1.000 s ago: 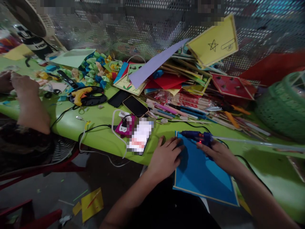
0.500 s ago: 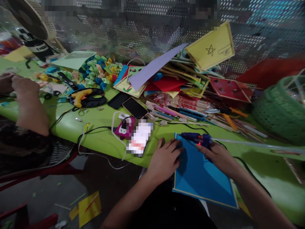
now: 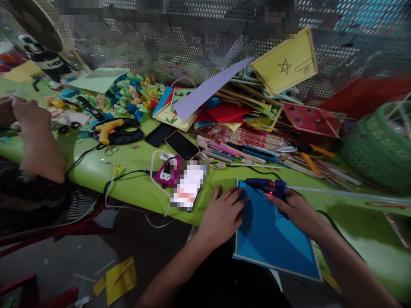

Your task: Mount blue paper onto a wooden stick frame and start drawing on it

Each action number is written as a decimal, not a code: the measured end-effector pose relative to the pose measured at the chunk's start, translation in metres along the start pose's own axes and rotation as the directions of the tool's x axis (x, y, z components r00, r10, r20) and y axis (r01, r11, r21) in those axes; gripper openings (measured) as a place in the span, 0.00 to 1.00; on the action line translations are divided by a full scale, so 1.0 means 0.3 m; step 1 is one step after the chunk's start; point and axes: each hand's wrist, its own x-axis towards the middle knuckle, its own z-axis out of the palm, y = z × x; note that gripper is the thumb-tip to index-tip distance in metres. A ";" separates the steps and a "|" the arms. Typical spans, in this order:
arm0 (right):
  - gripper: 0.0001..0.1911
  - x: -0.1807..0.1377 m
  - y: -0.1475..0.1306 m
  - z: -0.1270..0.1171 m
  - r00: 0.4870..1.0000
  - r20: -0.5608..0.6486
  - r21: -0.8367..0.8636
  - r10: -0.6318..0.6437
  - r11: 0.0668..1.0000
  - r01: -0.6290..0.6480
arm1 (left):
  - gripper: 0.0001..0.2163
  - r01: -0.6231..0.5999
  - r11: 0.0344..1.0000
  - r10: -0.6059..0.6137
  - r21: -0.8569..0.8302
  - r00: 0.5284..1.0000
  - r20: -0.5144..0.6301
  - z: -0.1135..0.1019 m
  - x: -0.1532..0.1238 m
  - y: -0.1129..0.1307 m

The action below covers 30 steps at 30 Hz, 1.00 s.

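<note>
In my right hand (image 3: 293, 209) is a blue hot glue gun (image 3: 271, 187) with a lit red light and a long clear glue stick out of its back. Its nozzle points left, at the top left corner of a blue sheet (image 3: 272, 235). Thin pale sticks (image 3: 276, 264) edge the sheet along its left, bottom and right sides. My left hand (image 3: 224, 214) lies with fingers apart over the sheet's left edge, pressing on it. The sheet overhangs the table's near edge.
Left of my hand are a lit phone (image 3: 189, 186) and a purple power strip (image 3: 168, 171) with cables. Pens and sticks (image 3: 231, 149) lie behind, and a green basket (image 3: 379, 145) stands right. At far left are a co-worker's hands (image 3: 30, 111) and a yellow glue gun (image 3: 108, 129).
The glue gun's nozzle has shifted very slightly to the right along the sheet's top edge. My left hand stays in place.
</note>
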 end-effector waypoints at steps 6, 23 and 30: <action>0.31 0.003 -0.028 0.006 0.998 0.026 0.046 -0.053 0.998 0.051 | 0.18 -0.001 1.000 0.001 -0.004 1.000 -0.010 0.002 -0.003 0.000; 0.33 -0.021 0.016 -0.030 1.000 0.008 0.022 0.029 0.999 -0.029 | 0.17 0.001 1.000 -0.001 0.002 0.999 -0.033 0.006 -0.003 -0.002; 0.31 -0.009 0.020 -0.013 1.000 0.020 0.039 0.001 0.999 -0.002 | 0.17 0.002 1.000 -0.002 -0.002 1.000 -0.028 0.001 -0.004 0.002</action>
